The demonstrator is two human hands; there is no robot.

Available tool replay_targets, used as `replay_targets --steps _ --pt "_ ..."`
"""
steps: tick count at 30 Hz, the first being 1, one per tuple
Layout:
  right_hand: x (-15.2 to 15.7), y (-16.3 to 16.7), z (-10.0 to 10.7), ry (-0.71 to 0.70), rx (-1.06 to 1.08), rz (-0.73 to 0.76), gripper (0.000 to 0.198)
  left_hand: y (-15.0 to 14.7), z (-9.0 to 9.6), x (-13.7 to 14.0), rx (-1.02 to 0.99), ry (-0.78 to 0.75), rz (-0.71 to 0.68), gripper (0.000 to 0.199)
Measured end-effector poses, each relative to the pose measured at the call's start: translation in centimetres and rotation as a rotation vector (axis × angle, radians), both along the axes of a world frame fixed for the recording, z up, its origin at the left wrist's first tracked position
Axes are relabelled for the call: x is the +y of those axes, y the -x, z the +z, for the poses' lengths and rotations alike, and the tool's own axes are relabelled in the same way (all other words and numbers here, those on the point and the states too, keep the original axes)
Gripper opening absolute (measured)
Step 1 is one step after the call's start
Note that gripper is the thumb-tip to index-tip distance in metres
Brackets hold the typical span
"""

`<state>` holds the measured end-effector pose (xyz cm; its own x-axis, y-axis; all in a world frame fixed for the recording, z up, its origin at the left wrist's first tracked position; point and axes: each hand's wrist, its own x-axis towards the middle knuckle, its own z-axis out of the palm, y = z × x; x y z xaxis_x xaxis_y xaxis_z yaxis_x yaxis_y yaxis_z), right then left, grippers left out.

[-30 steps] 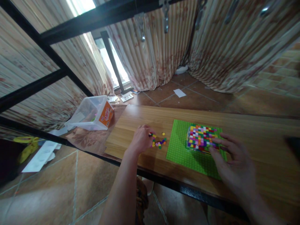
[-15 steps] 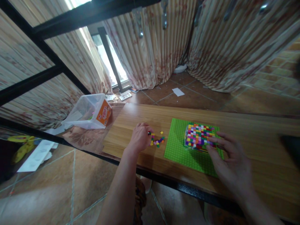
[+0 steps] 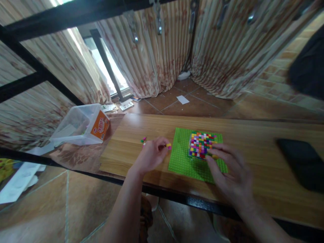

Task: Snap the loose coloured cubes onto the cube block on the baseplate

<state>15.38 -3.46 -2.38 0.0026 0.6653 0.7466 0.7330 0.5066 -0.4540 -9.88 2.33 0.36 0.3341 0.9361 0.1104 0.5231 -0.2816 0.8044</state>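
Observation:
A block built of many small coloured toy bricks [image 3: 201, 143] stands on a green studded baseplate [image 3: 180, 158]. My right hand [image 3: 231, 172] is at the block's right side, thumb and fingertips closed on a small yellowish toy brick [image 3: 215, 156]. Those fingers hide the block's near right corner. Left of the baseplate, my left hand [image 3: 152, 154] is low over the table with its fingers curled. A few yellow and magenta toy bricks [image 3: 168, 146] show at its fingertips. Beyond that hand lie some loose toy bricks [image 3: 144, 139]; others may be hidden beneath it.
The wooden table [image 3: 121, 141] has a dark flat device [image 3: 301, 162] on its right. A clear plastic tub [image 3: 78, 125] with an orange label stands at the left end. Black metal bars [image 3: 55, 87] cross the upper left, with curtains [image 3: 157, 60] behind.
The view has shifted right, bringing more of the dark device into sight. My left hand has moved right over the loose bricks, covering most of them. My right hand remains beside the block.

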Motion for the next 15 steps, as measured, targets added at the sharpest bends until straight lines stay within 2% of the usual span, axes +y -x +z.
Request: replay_targets --steps 5,9,15 --pt "-0.5 1.7 0.3 -0.013 -0.147 0.134 0.023 -3.1 0.1 -1.3 -0.242 0.095 -0.158 0.007" --pt "-0.6 2.2 0.4 0.006 -0.158 0.174 0.015 -4.3 0.3 -1.7 -0.262 0.134 -0.246 0.012" --pt "-1.2 2.0 0.4 0.084 -0.034 0.195 0.014 -4.5 0.5 -1.8 -0.312 0.258 -0.270 0.015"
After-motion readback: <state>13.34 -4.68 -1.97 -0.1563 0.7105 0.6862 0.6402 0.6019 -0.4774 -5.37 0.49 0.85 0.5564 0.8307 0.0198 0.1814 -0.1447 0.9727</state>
